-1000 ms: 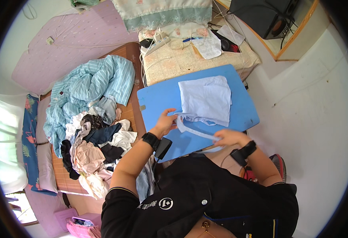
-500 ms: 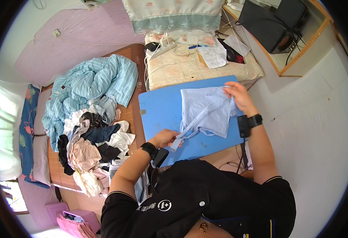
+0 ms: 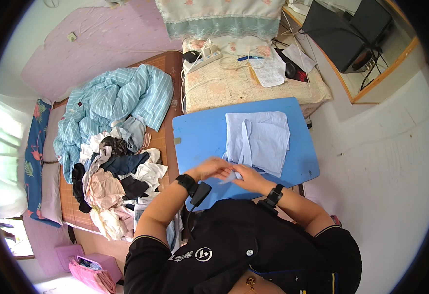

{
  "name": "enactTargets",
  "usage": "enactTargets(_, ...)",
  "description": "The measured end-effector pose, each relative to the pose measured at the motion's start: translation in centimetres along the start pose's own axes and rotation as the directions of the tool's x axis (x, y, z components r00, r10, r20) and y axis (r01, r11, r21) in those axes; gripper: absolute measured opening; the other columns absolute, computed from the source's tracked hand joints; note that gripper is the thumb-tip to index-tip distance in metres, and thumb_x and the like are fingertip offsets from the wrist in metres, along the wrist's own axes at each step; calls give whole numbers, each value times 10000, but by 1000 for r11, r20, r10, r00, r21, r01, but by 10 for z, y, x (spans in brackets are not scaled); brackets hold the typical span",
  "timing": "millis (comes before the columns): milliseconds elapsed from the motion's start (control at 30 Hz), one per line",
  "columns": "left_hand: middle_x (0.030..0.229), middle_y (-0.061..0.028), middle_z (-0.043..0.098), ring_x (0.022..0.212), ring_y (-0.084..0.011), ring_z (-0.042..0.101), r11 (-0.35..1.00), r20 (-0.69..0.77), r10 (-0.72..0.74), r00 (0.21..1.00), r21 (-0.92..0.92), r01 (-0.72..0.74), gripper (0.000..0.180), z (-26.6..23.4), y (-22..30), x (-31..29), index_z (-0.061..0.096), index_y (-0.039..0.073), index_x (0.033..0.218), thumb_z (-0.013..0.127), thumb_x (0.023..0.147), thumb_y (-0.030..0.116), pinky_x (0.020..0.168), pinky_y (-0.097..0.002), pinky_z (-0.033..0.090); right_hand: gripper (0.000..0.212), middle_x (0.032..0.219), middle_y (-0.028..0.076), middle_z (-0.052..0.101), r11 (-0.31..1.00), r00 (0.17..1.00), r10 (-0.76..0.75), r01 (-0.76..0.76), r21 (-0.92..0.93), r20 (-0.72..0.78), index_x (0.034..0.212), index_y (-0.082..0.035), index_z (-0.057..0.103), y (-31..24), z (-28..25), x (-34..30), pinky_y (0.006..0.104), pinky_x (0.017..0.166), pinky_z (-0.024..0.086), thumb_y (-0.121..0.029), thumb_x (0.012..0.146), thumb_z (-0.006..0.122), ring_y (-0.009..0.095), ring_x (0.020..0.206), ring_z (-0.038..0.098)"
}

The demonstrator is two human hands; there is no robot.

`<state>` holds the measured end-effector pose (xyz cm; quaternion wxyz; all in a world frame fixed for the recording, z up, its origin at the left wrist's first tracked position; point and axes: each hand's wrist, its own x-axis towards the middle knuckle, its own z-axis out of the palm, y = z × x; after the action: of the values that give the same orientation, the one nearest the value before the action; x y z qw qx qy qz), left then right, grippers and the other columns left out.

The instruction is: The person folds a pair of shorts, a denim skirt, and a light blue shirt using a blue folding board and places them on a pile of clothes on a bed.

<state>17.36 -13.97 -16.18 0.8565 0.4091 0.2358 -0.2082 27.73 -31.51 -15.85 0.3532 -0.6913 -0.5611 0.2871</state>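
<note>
A light blue garment (image 3: 270, 142), folded into a rough square, lies on the blue tabletop (image 3: 199, 132). A long fabric strap (image 3: 246, 142) of the same colour runs down over it toward me. At the near edge of the garment my two hands meet. My right hand (image 3: 249, 178) is closed on the lower part of the strap. My left hand (image 3: 215, 168) is beside it, its fingers curled at the same strap, whose loose end shows below them. The fingertips partly hide the strap where the hands come together.
To the left, a heap of mixed clothes (image 3: 109, 188) and a striped blue quilt (image 3: 121, 95) lie on a brown mat. Beyond the table, a cloth-covered surface (image 3: 214, 90) bears a power strip (image 3: 203, 60) and papers (image 3: 271, 73). A pink bin (image 3: 104, 264) stands lower left.
My right hand has left the garment's far right corner and come down to the strap beside my left hand. The strap now lies straighter across the garment, whose right side looks neater.
</note>
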Motion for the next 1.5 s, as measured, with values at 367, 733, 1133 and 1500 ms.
enactTargets(367, 739, -175, 569, 582, -281, 622, 916, -396, 30, 918, 379, 133, 289, -22, 24, 49, 503, -122, 824, 525, 785, 163, 483, -343, 545, 109, 824, 98, 570, 966, 992, -87, 61, -252, -96, 783, -17, 593, 21, -10, -29, 376, 703, 429, -103, 716, 588, 297, 784, 530)
enactTargets(733, 1001, -172, 559, 912, -308, 589, 975, 218, -213, 952, 117, 191, 264, 12, 8, 18, 455, -62, 1064, 467, 843, 82, 768, -364, 511, 320, 889, 130, 563, 940, 967, 253, -235, 248, -43, 1010, -10, 541, -12, -11, -11, 332, 747, 429, -202, 762, 605, 254, 780, 535)
enactTargets(1133, 761, -124, 589, 616, -171, 582, 882, -386, 45, 922, 449, 144, 426, -14, 22, 65, 548, -53, 869, 639, 751, 345, 532, -280, 499, 204, 947, 30, 600, 995, 995, -19, 28, -93, 97, 883, -106, 626, 0, -3, -50, 365, 820, 350, -272, 823, 524, 212, 944, 505)
enactTargets(1500, 730, -104, 562, 601, -184, 528, 833, -526, 439, 728, 541, -112, 256, -19, 67, 101, 527, -35, 878, 551, 800, 207, 474, -321, 427, 422, 601, 96, 567, 852, 825, 398, -494, 171, 403, 775, -50, 602, -38, -74, -124, 296, 553, 443, -434, 857, 448, 179, 577, 567)
